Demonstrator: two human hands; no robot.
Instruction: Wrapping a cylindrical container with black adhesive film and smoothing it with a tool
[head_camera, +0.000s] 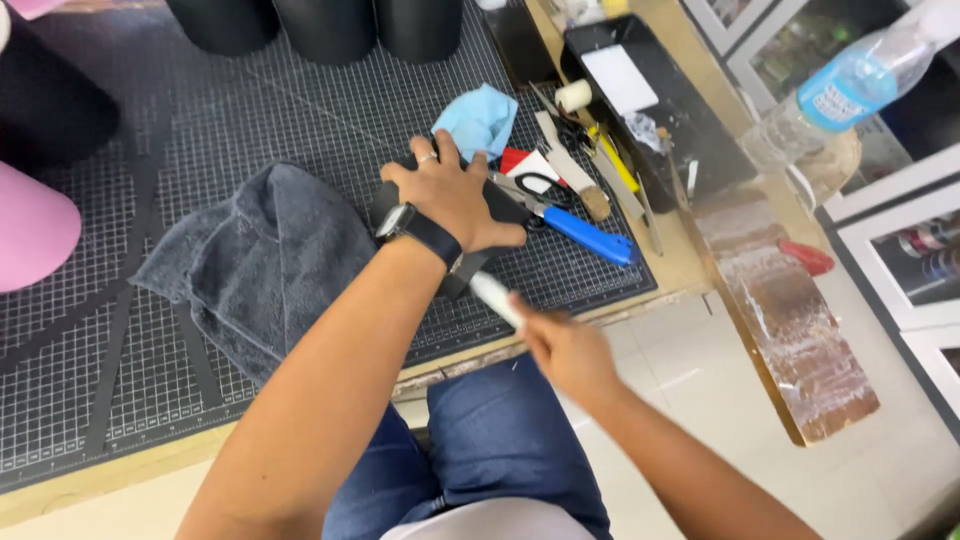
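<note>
My left hand (452, 192), with a ring and a black wristwatch (418, 229), presses flat on a black piece of material (505, 207) lying on the gridded cutting mat (250, 120). My right hand (562, 348), blurred, is closed around a white cylindrical object (495, 296) at the table's front edge, just below the left wrist. A grey cloth (270, 260) lies on the mat to the left of my left arm.
Right of my left hand lie a light blue cloth (480, 118), scissors (545, 188), a blue-handled knife (588, 236), a yellow tool (615, 160) and a black tray (650, 100). A plastic bottle (840, 90) stands at the right. Black rolls (330, 25) line the back; a pink shape (35, 230) sits left.
</note>
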